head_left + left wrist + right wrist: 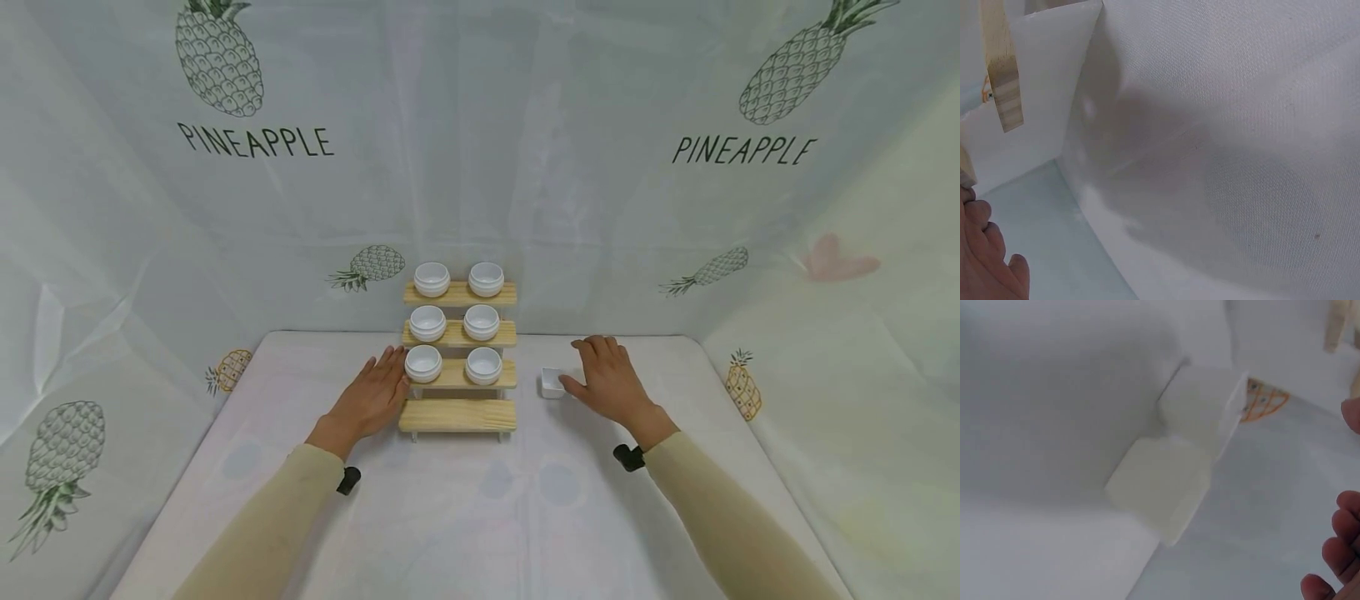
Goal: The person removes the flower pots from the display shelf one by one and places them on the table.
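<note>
Six round white glossy bowls (482, 323), paired on the upper three steps of a pale four-step wooden stand (457, 415), head view; left hand (372, 393), straight-fingered, along its side (presumably steadying it); right hand (611, 385), thumb parted from fingers, by a square white dish (552, 386). Left wrist: fingertips at the stand's edge. Right wrist: two boxy white dishes (1160, 481) adjoining, fingers loose, gripping neither.

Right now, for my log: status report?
Left hand beside tiered wooden stand bearing six round white bowls. Right hand near white square dishes. Nothing visibly in between.
</note>
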Available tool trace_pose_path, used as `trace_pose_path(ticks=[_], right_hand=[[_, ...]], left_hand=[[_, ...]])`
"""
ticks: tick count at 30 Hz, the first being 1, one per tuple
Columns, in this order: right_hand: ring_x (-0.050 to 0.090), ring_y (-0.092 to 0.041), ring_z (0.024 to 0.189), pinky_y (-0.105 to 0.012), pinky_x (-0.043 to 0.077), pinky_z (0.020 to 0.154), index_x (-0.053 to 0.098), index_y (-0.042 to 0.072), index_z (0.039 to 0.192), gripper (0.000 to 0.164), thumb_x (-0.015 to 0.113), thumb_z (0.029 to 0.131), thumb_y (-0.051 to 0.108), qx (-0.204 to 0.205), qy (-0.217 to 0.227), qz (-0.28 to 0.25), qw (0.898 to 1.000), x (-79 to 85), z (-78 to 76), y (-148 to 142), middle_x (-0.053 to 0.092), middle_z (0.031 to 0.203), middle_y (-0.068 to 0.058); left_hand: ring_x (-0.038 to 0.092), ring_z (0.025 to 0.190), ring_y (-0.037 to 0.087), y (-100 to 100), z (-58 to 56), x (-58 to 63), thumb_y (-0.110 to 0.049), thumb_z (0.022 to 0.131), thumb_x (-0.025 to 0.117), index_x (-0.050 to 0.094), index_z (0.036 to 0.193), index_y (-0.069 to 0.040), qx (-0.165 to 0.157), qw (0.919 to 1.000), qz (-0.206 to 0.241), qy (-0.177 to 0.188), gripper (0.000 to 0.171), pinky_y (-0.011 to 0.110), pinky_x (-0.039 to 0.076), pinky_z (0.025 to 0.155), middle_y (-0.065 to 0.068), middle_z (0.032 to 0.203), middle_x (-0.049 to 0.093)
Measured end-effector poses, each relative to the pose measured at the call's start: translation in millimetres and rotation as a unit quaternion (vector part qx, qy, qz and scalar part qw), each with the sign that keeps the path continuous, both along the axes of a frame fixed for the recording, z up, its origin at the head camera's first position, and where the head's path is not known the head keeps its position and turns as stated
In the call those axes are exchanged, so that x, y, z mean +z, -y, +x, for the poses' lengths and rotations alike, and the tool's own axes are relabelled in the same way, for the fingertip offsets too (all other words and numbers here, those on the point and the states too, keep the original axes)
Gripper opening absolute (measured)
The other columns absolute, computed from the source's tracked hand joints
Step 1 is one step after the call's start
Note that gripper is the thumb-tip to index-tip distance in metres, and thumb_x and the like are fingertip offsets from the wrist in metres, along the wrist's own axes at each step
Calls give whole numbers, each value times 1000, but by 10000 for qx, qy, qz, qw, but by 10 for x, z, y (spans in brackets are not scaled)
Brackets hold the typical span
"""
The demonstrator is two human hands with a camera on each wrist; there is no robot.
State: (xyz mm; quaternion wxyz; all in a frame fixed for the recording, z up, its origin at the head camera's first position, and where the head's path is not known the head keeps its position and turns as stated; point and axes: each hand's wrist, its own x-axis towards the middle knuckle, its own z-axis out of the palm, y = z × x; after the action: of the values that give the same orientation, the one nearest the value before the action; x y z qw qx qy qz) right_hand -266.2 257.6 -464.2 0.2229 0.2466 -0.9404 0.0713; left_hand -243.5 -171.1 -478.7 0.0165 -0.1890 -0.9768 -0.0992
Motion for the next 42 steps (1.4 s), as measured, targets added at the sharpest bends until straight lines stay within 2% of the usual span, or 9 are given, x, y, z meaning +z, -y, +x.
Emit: trace_pose_path(ticks=[8, 15, 21, 30, 42], right_hand=[[46, -35, 111, -49, 42, 87, 52, 1, 131, 69, 70, 85, 49, 202, -377, -215, 9989, 159, 136, 473, 53, 123, -15], [45, -35, 118, -53, 39, 96, 48, 3, 137, 78, 70, 83, 56, 417, -468, 14, 9980, 255, 268, 883, 51, 129, -14], [44, -34, 119, -51, 39, 97, 48, 5, 136, 78, 65, 84, 61, 467, -475, 196, 9976, 243, 276, 1166, 50, 127, -13], [47, -33, 107, -46, 42, 86, 50, 2, 134, 80, 61, 85, 64, 216, -575, 299, 9977, 158, 226, 1305, 52, 118, -13], [48, -32, 96, -42, 41, 76, 58, 3, 120, 66, 58, 89, 62, 28, -531, 273, 9982, 104, 193, 1359, 54, 109, -12]], left_hand=[[11, 152, 28, 29, 15, -6, -44, 106, 11, 11, 157, -5, 47, 10000, 35, 29, 64, 49, 15, 124, 10, 164, 15], [12, 152, 28, 29, 33, 12, -42, 107, 14, 13, 157, -5, 66, 10000, 47, 34, 62, 49, 16, 124, 10, 164, 16], [13, 152, 29, 33, 24, 17, -41, 107, 15, 14, 157, -5, 32, 10000, 46, 46, 62, 50, 17, 124, 11, 163, 17], [13, 152, 28, 16, 3, 12, -42, 106, 12, 14, 157, -5, -39, 9999, 99, 57, 62, 49, 17, 124, 10, 163, 17], [13, 152, 28, 26, 9, 20, -43, 106, 11, 13, 157, -5, 11, 10000, 50, 54, 63, 49, 16, 124, 10, 164, 16]])
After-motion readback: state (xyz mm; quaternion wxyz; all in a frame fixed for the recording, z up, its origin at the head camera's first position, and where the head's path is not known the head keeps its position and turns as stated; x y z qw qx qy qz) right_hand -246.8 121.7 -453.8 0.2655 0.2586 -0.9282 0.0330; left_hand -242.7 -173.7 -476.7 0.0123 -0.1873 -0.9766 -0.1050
